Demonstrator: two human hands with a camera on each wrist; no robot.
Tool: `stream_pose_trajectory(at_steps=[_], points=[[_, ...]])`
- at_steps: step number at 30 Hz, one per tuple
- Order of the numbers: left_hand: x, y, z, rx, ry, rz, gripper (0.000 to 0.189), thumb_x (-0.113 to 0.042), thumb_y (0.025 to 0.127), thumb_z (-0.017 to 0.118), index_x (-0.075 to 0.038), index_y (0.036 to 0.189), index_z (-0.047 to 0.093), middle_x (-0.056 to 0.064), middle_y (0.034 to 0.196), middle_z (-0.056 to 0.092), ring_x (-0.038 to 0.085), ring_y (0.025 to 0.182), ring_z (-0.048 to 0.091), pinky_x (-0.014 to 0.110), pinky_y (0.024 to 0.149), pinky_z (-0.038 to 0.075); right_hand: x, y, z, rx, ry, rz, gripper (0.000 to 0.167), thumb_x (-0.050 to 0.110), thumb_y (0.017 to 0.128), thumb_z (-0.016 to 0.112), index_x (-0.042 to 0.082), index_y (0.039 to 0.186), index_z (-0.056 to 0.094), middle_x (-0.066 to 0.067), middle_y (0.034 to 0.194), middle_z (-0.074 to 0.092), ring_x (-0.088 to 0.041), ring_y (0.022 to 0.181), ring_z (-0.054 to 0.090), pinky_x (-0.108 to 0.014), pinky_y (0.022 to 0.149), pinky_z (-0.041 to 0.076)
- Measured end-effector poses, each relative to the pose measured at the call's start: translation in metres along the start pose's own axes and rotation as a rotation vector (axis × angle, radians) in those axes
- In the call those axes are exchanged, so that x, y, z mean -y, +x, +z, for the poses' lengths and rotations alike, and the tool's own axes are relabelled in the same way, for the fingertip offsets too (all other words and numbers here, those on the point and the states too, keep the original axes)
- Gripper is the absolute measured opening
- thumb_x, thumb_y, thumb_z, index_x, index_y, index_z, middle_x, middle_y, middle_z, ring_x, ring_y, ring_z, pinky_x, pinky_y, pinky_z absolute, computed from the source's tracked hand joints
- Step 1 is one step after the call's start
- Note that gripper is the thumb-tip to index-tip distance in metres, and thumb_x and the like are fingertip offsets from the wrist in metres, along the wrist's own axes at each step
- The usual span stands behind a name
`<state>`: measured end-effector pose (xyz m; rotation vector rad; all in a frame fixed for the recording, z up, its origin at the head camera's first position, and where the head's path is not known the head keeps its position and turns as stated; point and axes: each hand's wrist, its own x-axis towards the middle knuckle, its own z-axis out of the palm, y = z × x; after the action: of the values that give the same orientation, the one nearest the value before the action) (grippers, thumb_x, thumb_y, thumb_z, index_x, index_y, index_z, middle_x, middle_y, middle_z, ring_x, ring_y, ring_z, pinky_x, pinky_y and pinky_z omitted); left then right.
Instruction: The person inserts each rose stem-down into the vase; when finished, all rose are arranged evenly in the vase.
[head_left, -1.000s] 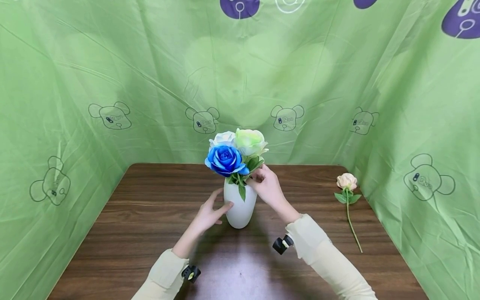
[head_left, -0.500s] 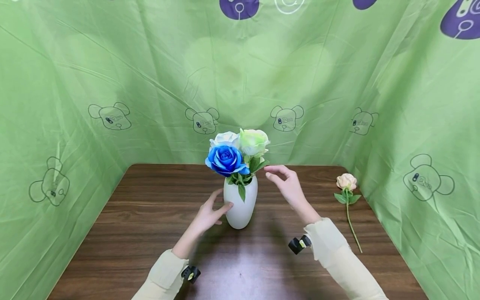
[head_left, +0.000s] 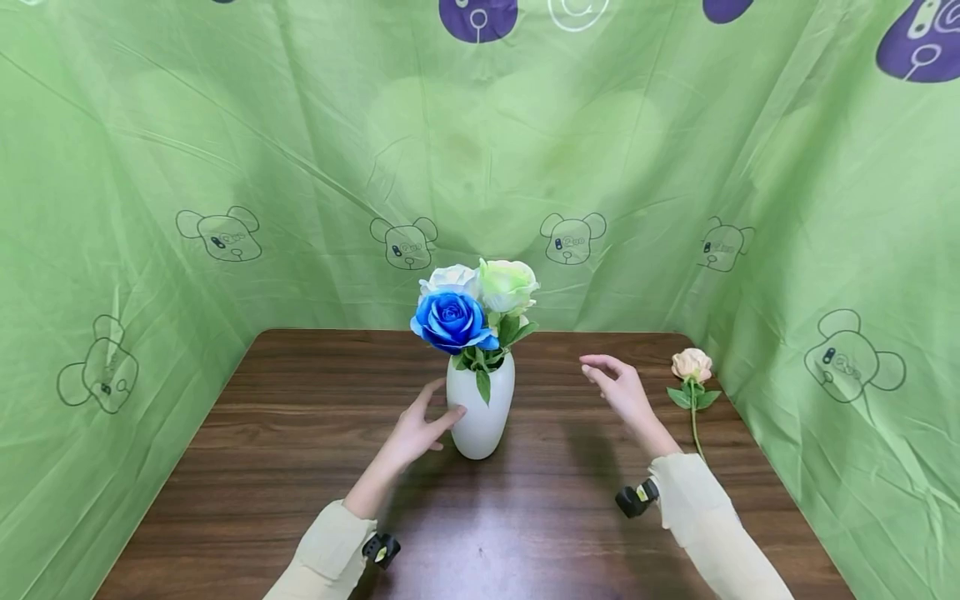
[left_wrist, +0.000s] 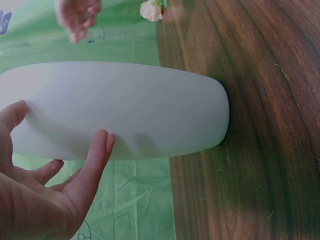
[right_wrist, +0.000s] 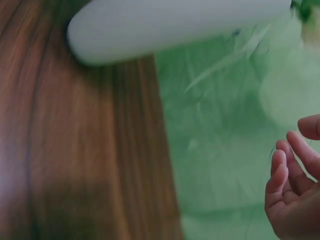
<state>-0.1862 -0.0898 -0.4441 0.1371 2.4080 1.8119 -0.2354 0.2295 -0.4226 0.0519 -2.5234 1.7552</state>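
Note:
A white vase [head_left: 480, 417] stands upright on the table, bearing a blue rose [head_left: 451, 321], a white rose [head_left: 452, 279] and a pale green rose [head_left: 507, 285], with green leaves at its mouth. My left hand [head_left: 412, 433] holds the vase loosely on its left side; the thumb lies across the front and the other fingers are spread about the side, as the left wrist view also shows. To the right of the vase, my right hand [head_left: 622, 390] is in the air, fingers loosely bent, holding nothing. Beyond it lies a peach rose [head_left: 692, 367] with leaves, its lower stem hidden by the right sleeve.
The dark wooden table [head_left: 285, 417] has green fabric [head_left: 300, 167] with bear drawings around its back and sides. Light sleeves with small black devices, one [head_left: 381, 550] on the left and another [head_left: 636, 498] on the right, cover my forearms.
My right hand has come away from the stems at the vase's mouth and travelled right, toward the peach rose. The left hand has stayed on the vase.

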Motion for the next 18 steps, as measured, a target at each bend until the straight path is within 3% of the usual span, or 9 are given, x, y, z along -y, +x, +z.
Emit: stream_pose_trajectory(at_steps=[3,9,12,15,18], points=[[0.000,0.000,0.000,0.001,-0.004,0.002,0.066,-0.041,0.080,0.062,-0.019,0.135,0.032,0.016,0.122,0.043,0.032,0.086,0.059,0.037,0.053,0.052,-0.020,0.001,-0.009,-0.020,-0.057,0.019,0.030,0.021,0.088,0.056,0.000,0.109,0.058,-0.009,0.088,0.060,-0.010,0.074,0.053,-0.026,0.056,0.046],[0.000,0.000,0.000,-0.003,0.001,0.009,0.066,-0.041,0.080,0.063,-0.019,0.134,0.032,0.015,0.123,0.043,0.028,0.084,0.060,0.035,0.051,0.052,-0.058,0.002,-0.029,-0.076,-0.147,0.068,0.031,0.018,0.089,0.053,-0.006,0.109,0.057,-0.017,0.097,0.060,-0.007,0.073,0.055,-0.029,0.065,0.048],[0.000,-0.001,0.000,-0.001,0.003,0.009,0.066,-0.041,0.080,0.062,-0.019,0.135,0.032,0.016,0.124,0.042,0.029,0.084,0.060,0.033,0.050,0.052,-0.077,0.002,-0.037,-0.132,-0.177,0.118,0.031,0.018,0.089,0.053,-0.006,0.108,0.058,-0.016,0.094,0.060,-0.009,0.070,0.053,-0.027,0.062,0.047],[0.000,-0.001,0.000,0.001,0.001,0.005,0.066,-0.040,0.080,0.062,-0.019,0.135,0.032,0.016,0.123,0.043,0.030,0.083,0.060,0.032,0.050,0.052,-0.094,0.000,-0.046,-0.212,-0.228,0.157,0.030,0.018,0.087,0.055,-0.005,0.106,0.059,-0.017,0.093,0.060,-0.017,0.075,0.053,-0.026,0.061,0.043],[-0.001,-0.001,-0.001,-0.002,0.003,0.000,0.066,-0.041,0.080,0.063,-0.019,0.134,0.032,0.016,0.123,0.043,0.029,0.079,0.060,0.033,0.051,0.052,-0.108,-0.004,-0.056,-0.294,-0.275,0.188,0.030,0.017,0.086,0.055,-0.005,0.105,0.059,-0.022,0.100,0.058,-0.028,0.090,0.051,-0.034,0.072,0.041]])
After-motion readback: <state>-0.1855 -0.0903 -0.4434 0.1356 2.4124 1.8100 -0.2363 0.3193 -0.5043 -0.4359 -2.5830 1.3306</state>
